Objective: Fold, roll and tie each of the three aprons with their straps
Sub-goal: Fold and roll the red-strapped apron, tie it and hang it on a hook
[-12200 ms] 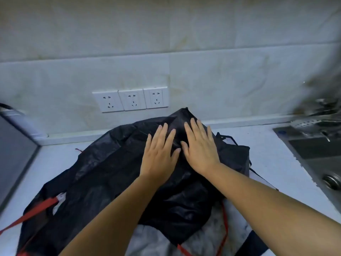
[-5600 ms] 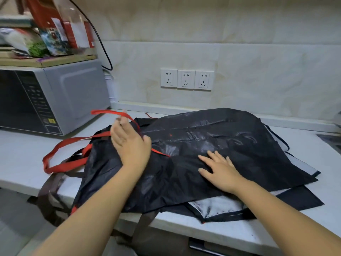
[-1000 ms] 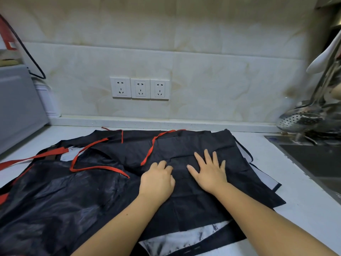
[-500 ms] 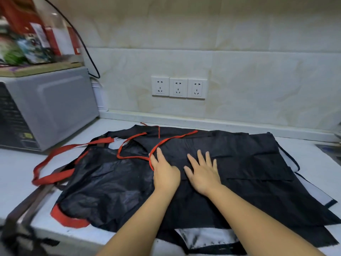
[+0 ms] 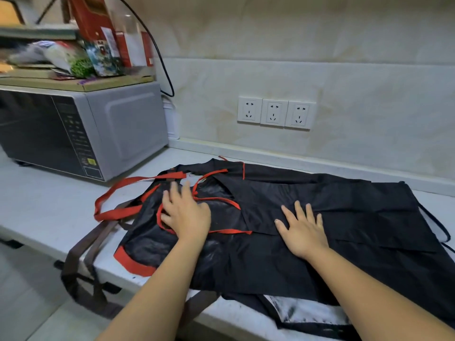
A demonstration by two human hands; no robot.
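Note:
A black apron (image 5: 332,212) with red straps (image 5: 115,212) lies spread flat on the white counter (image 5: 49,205), on top of other dark aprons. My left hand (image 5: 184,212) rests flat, fingers apart, on its left end over the thin red straps. My right hand (image 5: 302,230) presses flat on the middle of the cloth. A white-lined apron edge (image 5: 310,313) pokes out underneath at the front. Brown straps (image 5: 83,267) hang over the counter's front edge.
A grey microwave (image 5: 81,129) stands at the back left with boxes and packets (image 5: 98,45) stacked on it. Three wall sockets (image 5: 275,113) sit on the tiled wall behind. The counter's front edge runs below my forearms.
My left hand has slid left along the apron onto the red straps. My right hand stays pressed near the middle. The view has turned left.

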